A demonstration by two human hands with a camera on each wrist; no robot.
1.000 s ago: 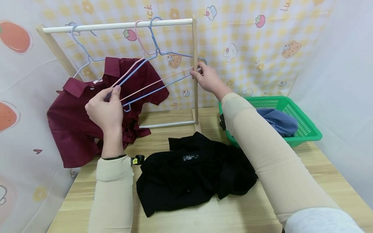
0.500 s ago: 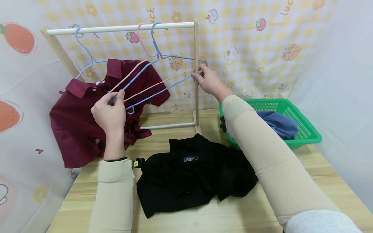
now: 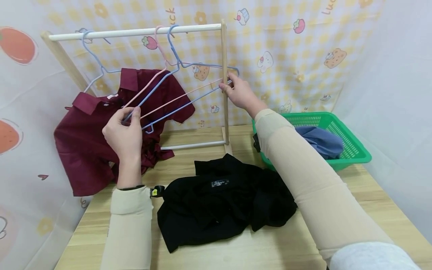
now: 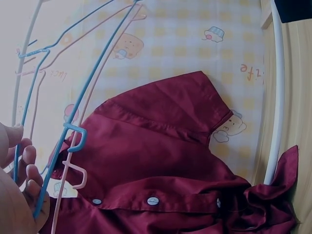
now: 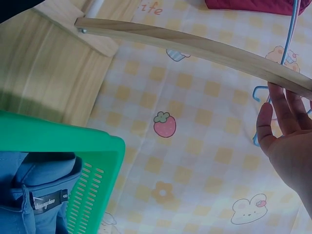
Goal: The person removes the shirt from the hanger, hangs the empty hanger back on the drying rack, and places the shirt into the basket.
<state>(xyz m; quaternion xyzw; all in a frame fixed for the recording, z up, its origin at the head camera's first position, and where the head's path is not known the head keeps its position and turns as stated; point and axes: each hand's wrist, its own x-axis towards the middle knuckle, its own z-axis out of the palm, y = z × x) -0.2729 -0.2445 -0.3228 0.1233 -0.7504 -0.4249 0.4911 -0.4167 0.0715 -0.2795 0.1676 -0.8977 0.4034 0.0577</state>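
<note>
A blue hanger (image 3: 175, 69) hangs by its hook from the rack's white rail, close in front of a pink hanger (image 3: 160, 73). My left hand (image 3: 124, 131) holds the blue hanger's left end between thumb and fingers; the pink one's left end is hidden behind that hand. At the rack's right post, my right hand (image 3: 241, 92) has its fingers about the blue hanger's right end. In the right wrist view those fingers (image 5: 285, 109) also lie against the wooden post (image 5: 195, 46). A maroon shirt (image 3: 101, 138) hangs on another blue hanger (image 3: 96, 58) at the left.
A black shirt (image 3: 222, 202) lies spread on the wooden table (image 3: 266, 247) before the rack (image 3: 135, 33). Right of the rack stands a green basket (image 3: 362, 152) with a blue garment (image 3: 320, 140) in it. A patterned curtain (image 3: 287, 30) hangs behind.
My left hand has come slightly down with the blue hanger's left end, and the hanger's hook has moved slightly left along the rail. My right hand stays at the post.
</note>
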